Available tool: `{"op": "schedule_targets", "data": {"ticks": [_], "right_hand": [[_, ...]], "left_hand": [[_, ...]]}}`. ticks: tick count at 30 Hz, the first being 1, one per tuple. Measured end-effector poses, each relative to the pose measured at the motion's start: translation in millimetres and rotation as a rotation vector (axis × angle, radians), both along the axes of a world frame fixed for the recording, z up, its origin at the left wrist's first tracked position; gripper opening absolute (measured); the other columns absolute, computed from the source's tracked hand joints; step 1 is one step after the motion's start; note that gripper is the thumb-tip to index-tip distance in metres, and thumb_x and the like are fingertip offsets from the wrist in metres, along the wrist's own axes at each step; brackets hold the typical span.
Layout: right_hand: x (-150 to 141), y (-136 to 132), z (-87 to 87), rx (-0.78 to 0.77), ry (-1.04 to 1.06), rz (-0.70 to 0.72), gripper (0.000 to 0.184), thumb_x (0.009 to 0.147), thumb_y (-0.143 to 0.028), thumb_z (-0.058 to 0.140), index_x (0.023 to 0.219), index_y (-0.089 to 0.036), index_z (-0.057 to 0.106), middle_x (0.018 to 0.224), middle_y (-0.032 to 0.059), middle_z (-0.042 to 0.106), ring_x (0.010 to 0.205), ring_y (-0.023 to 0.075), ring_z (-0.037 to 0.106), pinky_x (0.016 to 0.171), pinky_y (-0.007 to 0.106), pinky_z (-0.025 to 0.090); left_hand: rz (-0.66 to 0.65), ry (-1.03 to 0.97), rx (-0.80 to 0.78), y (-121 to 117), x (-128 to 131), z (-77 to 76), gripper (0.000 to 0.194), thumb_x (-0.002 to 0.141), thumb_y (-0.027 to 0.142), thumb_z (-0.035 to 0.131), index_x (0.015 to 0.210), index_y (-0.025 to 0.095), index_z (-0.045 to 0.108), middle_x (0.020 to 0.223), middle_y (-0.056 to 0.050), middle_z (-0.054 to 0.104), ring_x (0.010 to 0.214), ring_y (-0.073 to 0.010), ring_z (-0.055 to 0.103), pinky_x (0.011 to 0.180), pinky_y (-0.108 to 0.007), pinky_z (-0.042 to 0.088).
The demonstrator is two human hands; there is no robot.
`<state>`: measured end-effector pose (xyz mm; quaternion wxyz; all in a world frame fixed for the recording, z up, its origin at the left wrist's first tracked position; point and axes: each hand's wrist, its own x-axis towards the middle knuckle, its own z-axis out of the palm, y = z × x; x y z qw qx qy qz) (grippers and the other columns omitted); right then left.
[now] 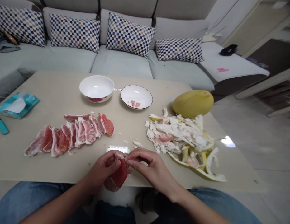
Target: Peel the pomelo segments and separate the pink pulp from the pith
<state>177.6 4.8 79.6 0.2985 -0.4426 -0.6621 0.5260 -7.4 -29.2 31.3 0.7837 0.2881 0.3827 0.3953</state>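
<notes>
Near the front edge of the table, my left hand (106, 167) is closed around a red pomelo segment (121, 174), its thumb pressed on the flesh. My right hand (148, 165) pinches at the segment's upper right edge with thumb and forefinger; what lies between those fingertips is too small to make out. White membrane shows on the segment's top and lower end. Several unpeeled pomelo segments (65, 138) lie in a row to the left. A heap of white pith (179, 132) and yellow rind (205, 175) lies to the right.
Farther back stand a white bowl (97, 87) and a dark-rimmed plate (136, 96) with small red bits. A whole pomelo (192, 103) sits at the right. A tissue pack (17, 105) and a teal-handled tool (2, 126) lie at the left. Behind the table is a sofa (121, 63).
</notes>
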Motion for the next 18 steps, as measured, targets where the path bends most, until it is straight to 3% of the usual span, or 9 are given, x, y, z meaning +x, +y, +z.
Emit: {"op": "schedule_targets", "data": {"ticks": [6, 13, 18], "right_hand": [[-4, -3, 0.0, -0.046, -0.003, -0.102, 0.018, 0.082, -0.035, 0.067, 0.076, -0.018, 0.070, 0.069, 0.0017, 0.068, 0.064, 0.0144, 0.059, 0.061, 0.025, 0.048], [-6, -3, -3.8, -0.317, 0.148, -0.176, 0.030, 0.074, -0.045, 0.072, 0.075, -0.016, 0.069, 0.064, 0.0009, 0.063, 0.058, 0.0120, 0.053, 0.054, 0.022, 0.041], [4, 8, -1.1, -0.230, 0.179, -0.245, 0.031, 0.078, -0.048, 0.069, 0.076, -0.017, 0.066, 0.065, -0.0002, 0.061, 0.056, 0.0101, 0.048, 0.054, 0.022, 0.039]], "left_hand": [[0.033, -0.010, 0.018, 1, -2, -6.2, 0.036, 0.074, 0.045, 0.073, 0.093, 0.017, 0.061, 0.080, -0.007, 0.074, 0.070, -0.0217, 0.071, 0.064, -0.029, 0.052], [-0.036, -0.114, 0.021, -2, -4, -11.4, 0.042, 0.072, 0.052, 0.072, 0.090, 0.016, 0.061, 0.072, -0.008, 0.074, 0.057, -0.0195, 0.068, 0.052, -0.026, 0.050], [0.009, -0.230, 0.021, -3, -4, -15.2, 0.035, 0.076, 0.049, 0.070, 0.087, 0.016, 0.063, 0.066, -0.003, 0.068, 0.059, -0.0178, 0.067, 0.062, -0.030, 0.052]]}}
